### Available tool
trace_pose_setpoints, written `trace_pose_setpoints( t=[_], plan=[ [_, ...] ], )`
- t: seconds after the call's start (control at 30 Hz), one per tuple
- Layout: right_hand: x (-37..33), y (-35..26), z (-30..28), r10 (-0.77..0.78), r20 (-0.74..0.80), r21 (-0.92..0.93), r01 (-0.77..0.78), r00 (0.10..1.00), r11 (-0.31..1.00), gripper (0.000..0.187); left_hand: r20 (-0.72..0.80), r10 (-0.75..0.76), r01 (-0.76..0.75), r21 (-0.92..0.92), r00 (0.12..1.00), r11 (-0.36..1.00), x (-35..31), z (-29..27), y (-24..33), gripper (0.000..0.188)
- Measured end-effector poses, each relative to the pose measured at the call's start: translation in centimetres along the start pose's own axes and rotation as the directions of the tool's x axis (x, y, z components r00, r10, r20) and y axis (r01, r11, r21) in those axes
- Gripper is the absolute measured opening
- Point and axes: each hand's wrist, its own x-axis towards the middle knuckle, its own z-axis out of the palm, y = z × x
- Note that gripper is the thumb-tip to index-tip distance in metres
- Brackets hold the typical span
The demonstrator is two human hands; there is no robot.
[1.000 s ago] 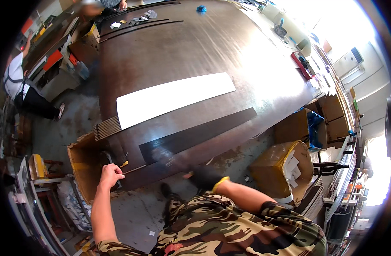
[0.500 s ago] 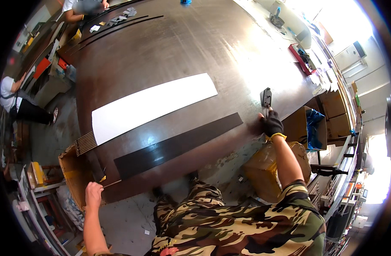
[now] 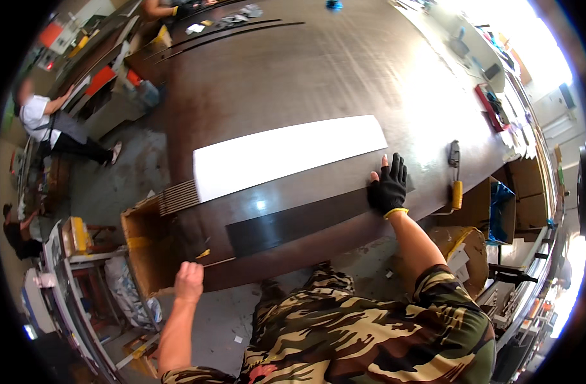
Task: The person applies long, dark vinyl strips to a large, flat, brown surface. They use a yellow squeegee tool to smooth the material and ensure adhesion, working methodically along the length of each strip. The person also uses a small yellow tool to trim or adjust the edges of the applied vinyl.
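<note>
My right hand (image 3: 389, 187), in a black glove with some bare fingertips, lies flat with fingers spread on the right end of a long dark strip (image 3: 286, 224). The strip lies along the near side of the brown table (image 3: 280, 83). At the table's near left corner, my bare left hand (image 3: 189, 280) is closed on a thin light stick (image 3: 217, 263) that points right. Just beyond the strip lies a long white panel (image 3: 286, 157) with a slightly curved far edge. A hand roller with a yellow handle (image 3: 457, 194) rests at the table's right edge, away from my right hand.
A cardboard box (image 3: 134, 240) and a bundle of brown strips (image 3: 178, 197) are at the table's left end. More boxes (image 3: 472, 246) stand at right. Thin black strips (image 3: 235, 37) lie far left, near a co-worker's arms (image 3: 160, 9). Another person (image 3: 56, 118) stands left.
My right hand has let go of the hand roller and moved left onto the dark strip, its fingers now spread. My left hand still grips the thin stick. The view has shifted.
</note>
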Motion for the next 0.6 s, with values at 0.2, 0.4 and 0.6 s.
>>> trace_pose_setpoints(
  t=[0.2, 0.4, 0.6],
  plan=[
    [-6.8, -19.2, 0.4, -0.191, 0.017, 0.148, 0.187, 0.981, 0.971, 0.069, -0.057, 0.045, -0.047, -0.05, 0.997, 0.998, -0.5, 0.7, -0.5, 0.002],
    [-15.0, -40.7, -0.4, -0.488, -0.067, 0.501, 0.452, 0.87, 0.738, 0.069, -0.123, 0.054, -0.067, -0.097, 0.991, 0.993, -0.8, 1.0, -1.6, 0.004],
    [-16.3, -42.9, -2.4, -0.356, -0.06, 0.711, 0.291, 0.932, 0.64, 0.06, -0.175, 0.086, -0.111, -0.143, 0.981, 0.983, -0.8, 1.5, -3.3, 0.006]
  ],
)
